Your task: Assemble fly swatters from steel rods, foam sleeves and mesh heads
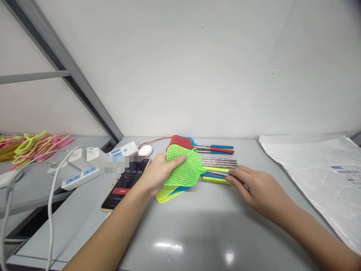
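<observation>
My left hand (164, 170) grips the perforated head of a green fly swatter (184, 165), thumb on top and the other fingers hidden beneath. At the swatter's metal shaft, right of the head, my right hand (248, 182) is closed on the rod with its fingertips. Under the green head, a yellow swatter head (167, 194) and a blue one (182, 189) stick out. Several bare metal rods (220, 162) lie side by side behind the shaft, with yellow and blue handles (216, 180) below. Farther back rests a stack with a red swatter (180, 142) on top.
A phone (124, 188) showing a timer lies left of my left hand, by white power strips (81, 177) with cables. A round white object (145, 151) sits behind it. At right is a white plastic mailer bag (313, 165). Pink and yellow cords (36, 146) lie far left.
</observation>
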`<act>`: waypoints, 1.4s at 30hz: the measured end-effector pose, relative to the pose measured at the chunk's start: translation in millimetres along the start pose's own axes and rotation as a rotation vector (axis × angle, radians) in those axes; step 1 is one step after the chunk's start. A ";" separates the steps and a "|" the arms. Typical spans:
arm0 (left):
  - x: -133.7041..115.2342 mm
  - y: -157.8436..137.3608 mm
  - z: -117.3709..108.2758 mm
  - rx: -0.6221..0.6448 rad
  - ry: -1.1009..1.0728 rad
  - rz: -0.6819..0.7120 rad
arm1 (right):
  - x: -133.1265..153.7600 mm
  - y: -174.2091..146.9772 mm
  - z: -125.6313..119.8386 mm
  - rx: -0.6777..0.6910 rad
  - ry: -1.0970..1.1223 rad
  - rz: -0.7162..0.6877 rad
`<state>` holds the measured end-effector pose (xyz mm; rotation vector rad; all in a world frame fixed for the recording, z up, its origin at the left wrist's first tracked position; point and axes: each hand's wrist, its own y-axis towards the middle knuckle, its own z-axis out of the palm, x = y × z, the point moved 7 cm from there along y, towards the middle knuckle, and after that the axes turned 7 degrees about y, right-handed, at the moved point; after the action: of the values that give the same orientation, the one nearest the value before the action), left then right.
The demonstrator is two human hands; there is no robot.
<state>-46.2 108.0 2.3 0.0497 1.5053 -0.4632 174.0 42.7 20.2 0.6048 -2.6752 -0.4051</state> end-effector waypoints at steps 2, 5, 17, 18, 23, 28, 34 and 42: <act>3.6 0.8 1.7 0.025 -0.014 -0.023 | 1.1 -0.3 -0.2 -0.022 -0.013 -0.030; 8.4 2.2 4.9 0.047 -0.032 -0.030 | 2.5 -1.6 -0.7 -0.065 -0.047 -0.061; 4.2 -1.0 9.7 0.023 -0.022 0.022 | 9.4 -2.8 -0.4 -0.113 -0.060 -0.143; 4.1 -1.1 9.6 0.025 -0.017 0.023 | 9.2 -2.7 0.4 -0.109 -0.060 -0.140; 6.9 -0.1 8.4 0.030 -0.011 0.037 | 2.5 -0.2 0.9 -0.087 -0.040 -0.096; 7.2 0.6 9.3 0.031 -0.037 0.081 | -8.4 3.6 -1.4 -0.071 -0.001 -0.073; 8.6 3.9 8.7 -0.019 -0.135 0.088 | -16.9 6.1 2.4 -0.009 0.029 -0.039; -11.4 3.2 7.4 -0.005 -0.382 0.202 | 0.6 3.3 12.2 0.063 0.187 0.033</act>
<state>-38.1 111.7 13.2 0.1022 1.1127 -0.2867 167.3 47.7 10.7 0.5850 -2.5236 -0.2435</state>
